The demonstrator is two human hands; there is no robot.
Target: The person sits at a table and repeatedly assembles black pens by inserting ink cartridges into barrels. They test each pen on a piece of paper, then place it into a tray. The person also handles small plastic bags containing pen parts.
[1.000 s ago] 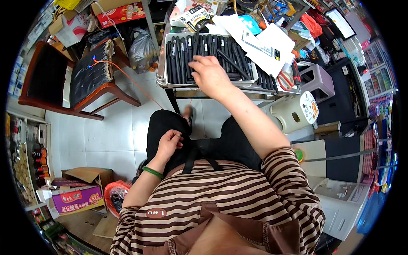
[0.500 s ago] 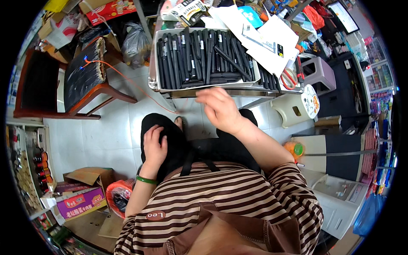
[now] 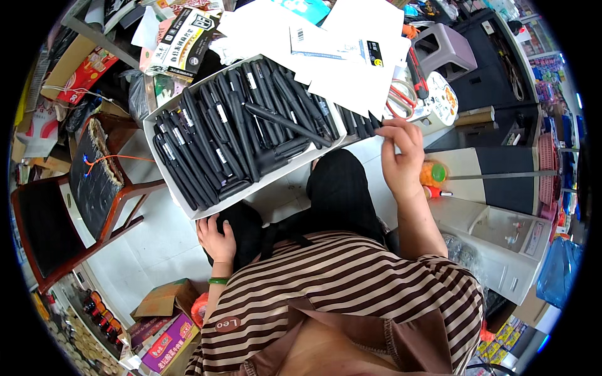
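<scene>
A white open box (image 3: 210, 210) holds many slim black pen-like sticks (image 3: 222, 128), some with small white labels. One black stick (image 3: 285, 124) lies slantwise across the others. More black sticks (image 3: 356, 125) lie outside the box, by its right end. My right hand (image 3: 401, 156) is over there, fingers bent and thumb apart, fingertips at the ends of these sticks; no stick shows in its grasp. Red-handled scissors (image 3: 401, 100) lie just beyond its fingers. My left hand (image 3: 216, 241) rests on my left knee, fingers spread, close to the box's near left corner.
White paper sheets (image 3: 351, 69) overlap the box's far right side. Beside the scissors lies a red and black tool (image 3: 416, 72). A black and white package (image 3: 185, 44) sits behind the box. A wooden chair (image 3: 100, 182) stands left; a pale plastic stool (image 3: 445, 47) stands at far right.
My right hand has moved right, from in front of the box to the sticks beside it. The view has turned, and the box appears larger and further left. My left hand stays on my knee.
</scene>
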